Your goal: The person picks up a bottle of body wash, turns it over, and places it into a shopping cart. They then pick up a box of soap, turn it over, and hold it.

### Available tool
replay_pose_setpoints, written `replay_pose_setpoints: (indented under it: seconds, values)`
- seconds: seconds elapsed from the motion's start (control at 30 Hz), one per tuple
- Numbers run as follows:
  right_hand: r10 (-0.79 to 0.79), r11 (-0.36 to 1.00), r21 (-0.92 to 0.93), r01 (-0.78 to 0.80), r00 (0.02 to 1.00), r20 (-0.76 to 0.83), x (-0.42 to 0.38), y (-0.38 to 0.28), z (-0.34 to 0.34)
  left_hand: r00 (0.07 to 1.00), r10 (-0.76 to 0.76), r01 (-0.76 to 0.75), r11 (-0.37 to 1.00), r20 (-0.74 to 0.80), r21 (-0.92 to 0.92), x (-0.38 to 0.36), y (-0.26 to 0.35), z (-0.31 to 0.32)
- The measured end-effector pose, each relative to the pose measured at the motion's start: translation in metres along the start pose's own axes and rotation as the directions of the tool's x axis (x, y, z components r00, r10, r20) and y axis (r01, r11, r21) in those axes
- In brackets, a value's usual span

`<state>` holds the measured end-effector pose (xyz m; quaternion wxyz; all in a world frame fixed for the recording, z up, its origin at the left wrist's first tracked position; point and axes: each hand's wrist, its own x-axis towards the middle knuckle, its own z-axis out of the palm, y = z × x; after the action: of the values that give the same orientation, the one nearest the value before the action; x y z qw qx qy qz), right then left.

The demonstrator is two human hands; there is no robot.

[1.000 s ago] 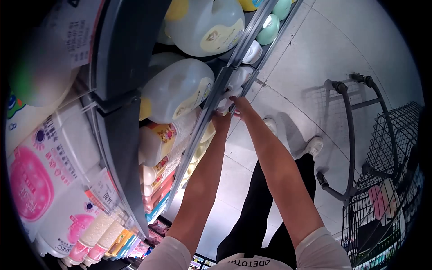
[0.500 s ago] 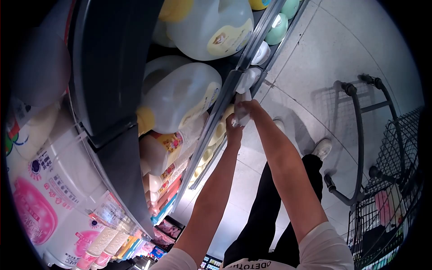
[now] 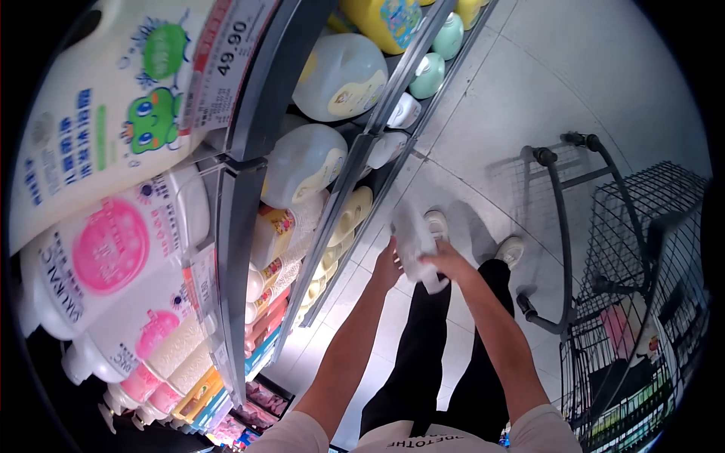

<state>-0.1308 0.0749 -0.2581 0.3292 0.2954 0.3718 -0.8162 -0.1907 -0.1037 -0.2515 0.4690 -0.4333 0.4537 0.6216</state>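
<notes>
A pale, whitish bottle (image 3: 415, 245), blurred by motion, is tilted in front of my legs, above the floor. My right hand (image 3: 448, 263) grips its lower right side, the thumb lying across it. My left hand (image 3: 387, 267) is at its left side with curled fingers against the edge; the exact contact is smeared. No label can be read on the bottle. Left of my hands, the lowest shelf holds cream-coloured bottles (image 3: 351, 214) and white bottles (image 3: 387, 149) lying along its front rail.
Shelving with large detergent jugs (image 3: 306, 164) and pink-labelled white bottles (image 3: 113, 245) fills the left. A price tag (image 3: 226, 64) reads 49.90. To the right, a wire shopping cart (image 3: 642, 219) with packages inside stands on the tiled floor (image 3: 483, 121). My shoes (image 3: 510, 252) are below the bottle.
Both hands have brought the bottle away from the low shelf rail, toward my body and over the floor. My view has shifted, showing more of the upper shelf and price tag.
</notes>
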Motion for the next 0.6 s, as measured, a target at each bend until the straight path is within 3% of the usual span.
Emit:
replay_pose_setpoints:
  seconds: [0.03, 0.07, 0.1, 0.17, 0.2, 0.27, 0.33, 0.37, 0.47, 0.53, 0.6]
  values:
    - [-0.016, 0.999, -0.035, 0.015, 1.000, -0.020, -0.031, 0.001, 0.002, 0.998, -0.032, 0.037, 0.995, 0.054, -0.092, -0.009, -0.011, 0.010]
    - [0.023, 0.997, -0.074, -0.022, 1.000, 0.004, -0.066, -0.010, 0.007, 0.969, 0.013, 0.006, 0.997, 0.246, -0.077, -0.022, -0.023, 0.025]
    - [-0.077, 0.986, -0.150, 0.075, 0.997, -0.009, -0.085, 0.010, 0.006, 0.966, 0.010, 0.023, 0.991, 0.257, -0.128, -0.038, -0.036, 0.039]
    - [0.031, 0.777, -0.613, -0.142, 0.982, -0.187, -0.148, -0.007, 0.023, 0.959, 0.028, 0.033, 0.977, 0.283, -0.210, -0.070, -0.067, 0.059]
    - [0.081, 0.685, -0.689, -0.237, 0.965, -0.251, -0.184, -0.040, 0.046, 0.955, 0.049, 0.025, 0.970, 0.294, -0.240, -0.086, -0.083, 0.068]
    - [-0.057, 0.671, -0.732, -0.120, 0.976, -0.212, -0.232, -0.051, 0.066, 0.995, -0.016, 0.032, 0.985, 0.094, -0.172, -0.110, -0.108, 0.085]
    - [-0.173, 0.641, -0.764, -0.076, 0.955, -0.239, -0.270, -0.066, 0.083, 0.955, -0.004, 0.084, 0.963, 0.298, -0.257, -0.134, -0.121, 0.101]
    - [-0.184, 0.583, -0.804, -0.121, 0.944, -0.275, -0.282, -0.070, 0.089, 0.949, -0.109, 0.229, 0.885, 0.296, -0.406, -0.152, -0.122, 0.118]
    - [-0.188, 0.579, -0.809, -0.102, 0.949, -0.254, -0.330, -0.100, 0.096, 0.956, 0.041, 0.062, 0.940, 0.290, -0.337, -0.194, -0.119, 0.151]
    - [-0.185, 0.523, -0.849, -0.074, 0.962, -0.199, -0.369, -0.127, 0.100, 0.936, 0.041, 0.064, 0.957, 0.349, -0.283, -0.218, -0.107, 0.171]
    - [-0.262, 0.620, -0.769, 0.153, 0.965, -0.019, -0.389, -0.122, 0.079, 0.859, 0.041, 0.085, 0.971, 0.510, -0.222, -0.261, -0.094, 0.200]
